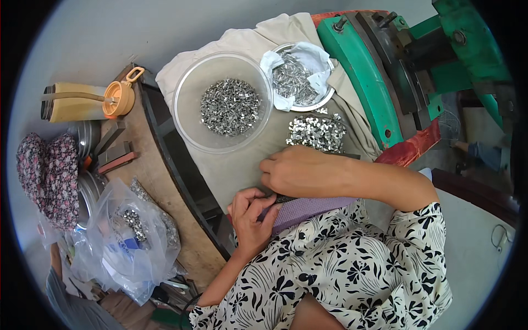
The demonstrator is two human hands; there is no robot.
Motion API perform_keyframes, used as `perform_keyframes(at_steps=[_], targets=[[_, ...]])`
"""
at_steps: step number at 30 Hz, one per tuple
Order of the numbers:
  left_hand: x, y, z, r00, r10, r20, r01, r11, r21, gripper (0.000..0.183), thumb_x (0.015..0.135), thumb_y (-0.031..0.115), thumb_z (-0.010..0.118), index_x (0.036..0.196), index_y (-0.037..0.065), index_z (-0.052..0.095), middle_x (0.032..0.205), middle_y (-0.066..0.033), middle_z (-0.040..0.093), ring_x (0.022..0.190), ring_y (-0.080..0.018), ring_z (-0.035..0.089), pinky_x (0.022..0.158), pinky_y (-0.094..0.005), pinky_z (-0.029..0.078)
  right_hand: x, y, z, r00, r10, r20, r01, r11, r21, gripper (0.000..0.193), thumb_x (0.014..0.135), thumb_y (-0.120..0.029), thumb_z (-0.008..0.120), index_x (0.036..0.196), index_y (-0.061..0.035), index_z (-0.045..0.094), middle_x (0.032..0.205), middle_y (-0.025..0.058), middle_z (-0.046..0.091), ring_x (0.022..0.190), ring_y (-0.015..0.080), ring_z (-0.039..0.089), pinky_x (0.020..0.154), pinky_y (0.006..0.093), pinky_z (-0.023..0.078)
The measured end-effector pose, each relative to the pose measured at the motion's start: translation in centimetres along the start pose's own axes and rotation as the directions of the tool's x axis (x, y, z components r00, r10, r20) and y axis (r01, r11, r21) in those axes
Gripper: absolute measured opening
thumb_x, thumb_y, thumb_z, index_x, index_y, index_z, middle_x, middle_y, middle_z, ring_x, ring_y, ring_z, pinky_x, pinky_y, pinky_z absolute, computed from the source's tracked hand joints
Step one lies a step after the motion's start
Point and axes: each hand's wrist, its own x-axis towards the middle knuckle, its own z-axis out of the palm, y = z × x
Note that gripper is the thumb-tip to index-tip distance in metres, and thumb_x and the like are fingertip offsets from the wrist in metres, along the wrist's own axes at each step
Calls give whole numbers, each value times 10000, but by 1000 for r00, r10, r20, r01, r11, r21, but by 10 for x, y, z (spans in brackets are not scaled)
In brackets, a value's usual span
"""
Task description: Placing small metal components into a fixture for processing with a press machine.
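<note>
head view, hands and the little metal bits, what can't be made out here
- Head view: what the left hand and right hand pinch is hidden by the fingers themselves.
- Single metal pieces in the clear bowl, the steel dish and the loose pile are too small to tell their shape.
- The plastic bag blurs its contents.
- The green machine is cut off by the picture's rim.

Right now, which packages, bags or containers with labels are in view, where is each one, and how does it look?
Clear plastic bag: lower left, crumpled, holding small metal pieces and something blue.
Bottle: upper left, lying on its side, tan body, orange lid with loop.
No labels, signs or screens are readable.
</note>
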Motion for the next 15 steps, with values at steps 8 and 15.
perform_keyframes(at_steps=[8,15], targets=[[1,0,0,1000,19,-2,-19,1000,19,265,706,110,829,954,97,737,1025,-29,594,890,-187,565,846,-330,355,-9,-5,1,996,56,-75,-53,997,50,128,820,-138,586,850,-16,607,900,114,585,867,282,651,705,383,555],[1,1,1,1000,20,-13,-20,999,25,268,704,112,831,955,101,736,1023,-28,595,867,-183,563,837,-332,356,-7,-2,-1,1000,29,-9,-29,999,14,129,828,-134,575,864,-12,598,914,126,587,885,294,649,724,389,554]])
